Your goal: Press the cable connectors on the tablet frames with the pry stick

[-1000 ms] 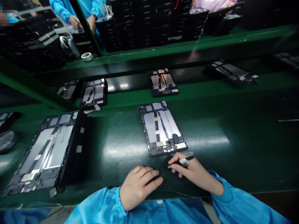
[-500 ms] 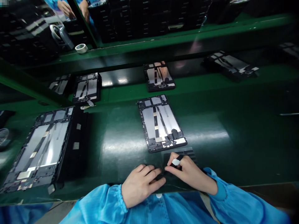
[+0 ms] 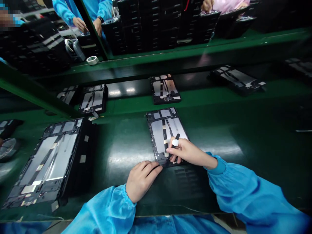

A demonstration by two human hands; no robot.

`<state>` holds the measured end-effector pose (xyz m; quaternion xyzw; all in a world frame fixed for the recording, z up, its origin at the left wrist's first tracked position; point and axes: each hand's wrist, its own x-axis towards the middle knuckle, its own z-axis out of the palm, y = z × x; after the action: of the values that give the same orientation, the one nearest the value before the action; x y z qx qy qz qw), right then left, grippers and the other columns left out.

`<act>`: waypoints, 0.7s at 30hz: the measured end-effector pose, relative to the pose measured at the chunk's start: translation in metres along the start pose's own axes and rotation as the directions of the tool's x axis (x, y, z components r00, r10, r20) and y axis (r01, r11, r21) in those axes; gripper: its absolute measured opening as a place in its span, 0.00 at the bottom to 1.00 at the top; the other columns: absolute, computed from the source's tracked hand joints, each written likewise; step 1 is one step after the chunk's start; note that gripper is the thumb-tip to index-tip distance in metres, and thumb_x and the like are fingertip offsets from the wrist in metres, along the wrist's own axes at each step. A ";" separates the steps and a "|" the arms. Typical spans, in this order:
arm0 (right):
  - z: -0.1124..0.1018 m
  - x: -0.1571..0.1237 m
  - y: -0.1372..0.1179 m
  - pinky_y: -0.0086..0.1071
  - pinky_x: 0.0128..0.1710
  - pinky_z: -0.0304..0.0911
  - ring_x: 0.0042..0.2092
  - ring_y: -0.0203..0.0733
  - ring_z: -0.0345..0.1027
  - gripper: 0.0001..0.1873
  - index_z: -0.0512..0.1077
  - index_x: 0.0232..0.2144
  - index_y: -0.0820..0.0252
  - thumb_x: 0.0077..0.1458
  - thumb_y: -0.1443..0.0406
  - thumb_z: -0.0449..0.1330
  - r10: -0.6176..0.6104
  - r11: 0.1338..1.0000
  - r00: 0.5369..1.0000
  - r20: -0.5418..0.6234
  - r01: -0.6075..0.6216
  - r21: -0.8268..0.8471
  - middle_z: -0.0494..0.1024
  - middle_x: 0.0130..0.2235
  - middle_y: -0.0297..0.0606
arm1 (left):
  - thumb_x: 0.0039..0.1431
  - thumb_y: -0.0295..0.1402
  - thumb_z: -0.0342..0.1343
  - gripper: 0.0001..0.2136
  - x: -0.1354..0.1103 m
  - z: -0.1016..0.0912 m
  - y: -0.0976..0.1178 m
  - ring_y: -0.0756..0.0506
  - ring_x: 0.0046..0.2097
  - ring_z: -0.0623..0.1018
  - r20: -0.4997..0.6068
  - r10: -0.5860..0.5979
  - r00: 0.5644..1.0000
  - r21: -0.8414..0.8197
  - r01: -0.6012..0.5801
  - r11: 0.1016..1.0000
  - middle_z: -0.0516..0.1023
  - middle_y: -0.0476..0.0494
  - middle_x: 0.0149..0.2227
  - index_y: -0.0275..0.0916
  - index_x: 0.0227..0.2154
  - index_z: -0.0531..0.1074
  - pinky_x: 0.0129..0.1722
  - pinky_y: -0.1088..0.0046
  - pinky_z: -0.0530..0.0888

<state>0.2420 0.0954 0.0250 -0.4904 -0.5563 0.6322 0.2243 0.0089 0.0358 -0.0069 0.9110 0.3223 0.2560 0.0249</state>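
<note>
An opened tablet lies on the green bench in front of me, its silver inside and dark flat cables facing up. My right hand is over its near end, closed on slim black tweezers whose tip points down at the near edge. Something white wraps a finger of that hand. At the tablet's near left corner rests my left hand, fingers stretched out and touching the edge; its fingertips are partly hard to make out. A sheet with dark strips lies just below the tablet.
A stack of opened tablets stands at the left. More tablets lie along the back, some at the right. A roll of tape sits on the green ledge. Co-workers' hands show beyond, near black stacks.
My right hand has moved up from the strip sheet onto the tablet's near end with the tweezers. My left hand has shifted slightly left and up to the tablet's corner. The view has tilted.
</note>
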 end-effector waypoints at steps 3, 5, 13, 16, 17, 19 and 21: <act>0.001 0.002 0.001 0.26 0.20 0.69 0.27 0.42 0.77 0.15 0.66 0.32 0.59 0.54 0.55 0.63 0.005 1.000 1.000 -0.003 -0.005 -0.011 0.77 0.22 0.34 | 0.68 0.26 0.49 0.10 -0.003 0.003 -0.001 0.46 0.43 0.75 -0.013 -0.004 1.000 -0.005 0.004 1.000 0.79 0.42 0.45 0.36 0.48 0.72 0.41 0.69 0.75; 0.001 0.001 0.001 0.26 0.20 0.69 0.28 0.42 0.78 0.13 0.66 0.32 0.59 0.54 0.56 0.62 0.000 1.000 1.000 -0.010 0.000 -0.018 0.76 0.23 0.33 | 0.69 0.27 0.49 0.10 -0.004 0.003 -0.001 0.47 0.43 0.76 -0.017 -0.011 1.000 -0.005 0.011 1.000 0.79 0.42 0.45 0.37 0.48 0.73 0.41 0.70 0.76; 0.004 -0.001 -0.001 0.27 0.21 0.71 0.28 0.41 0.78 0.10 0.67 0.31 0.59 0.56 0.60 0.62 0.013 1.000 0.999 -0.041 -0.014 -0.022 0.75 0.22 0.31 | 0.68 0.26 0.50 0.10 -0.004 0.003 0.000 0.46 0.43 0.76 -0.020 -0.023 1.000 -0.021 0.023 1.000 0.79 0.43 0.46 0.36 0.48 0.73 0.41 0.70 0.75; 0.004 -0.002 -0.004 0.28 0.22 0.72 0.29 0.42 0.78 0.10 0.67 0.31 0.60 0.56 0.60 0.62 0.027 0.999 0.998 -0.048 -0.029 -0.035 0.75 0.22 0.32 | 0.68 0.26 0.51 0.10 -0.003 0.004 0.000 0.46 0.43 0.75 -0.021 -0.028 0.999 -0.021 0.028 0.999 0.79 0.43 0.46 0.36 0.48 0.73 0.41 0.70 0.75; 0.004 -0.002 -0.004 0.28 0.22 0.72 0.28 0.42 0.78 0.10 0.66 0.31 0.60 0.56 0.60 0.61 0.030 0.999 0.998 -0.050 -0.032 -0.038 0.75 0.22 0.32 | 0.68 0.26 0.51 0.10 -0.003 0.004 -0.001 0.46 0.43 0.75 -0.018 -0.028 0.999 -0.020 0.027 0.999 0.79 0.43 0.46 0.36 0.48 0.73 0.41 0.70 0.75; 0.004 -0.002 -0.003 0.28 0.22 0.72 0.29 0.42 0.78 0.09 0.66 0.31 0.59 0.56 0.60 0.61 0.035 0.999 0.998 -0.052 -0.037 -0.039 0.74 0.22 0.32 | 0.68 0.26 0.51 0.10 -0.003 0.003 -0.001 0.46 0.43 0.75 -0.013 -0.027 1.000 -0.015 0.026 1.000 0.79 0.43 0.46 0.36 0.48 0.73 0.42 0.70 0.74; 0.005 -0.002 -0.002 0.28 0.22 0.72 0.29 0.42 0.78 0.10 0.66 0.31 0.59 0.56 0.60 0.61 0.029 0.999 0.998 -0.054 -0.031 -0.036 0.75 0.22 0.32 | 0.68 0.26 0.50 0.11 -0.004 0.002 0.000 0.46 0.43 0.75 -0.007 -0.017 1.000 0.006 0.017 1.000 0.79 0.43 0.46 0.36 0.49 0.73 0.42 0.70 0.73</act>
<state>0.2383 0.0921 0.0272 -0.5195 -0.5543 0.6118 0.2204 0.0077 0.0338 -0.0104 0.9074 0.3308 0.2581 0.0233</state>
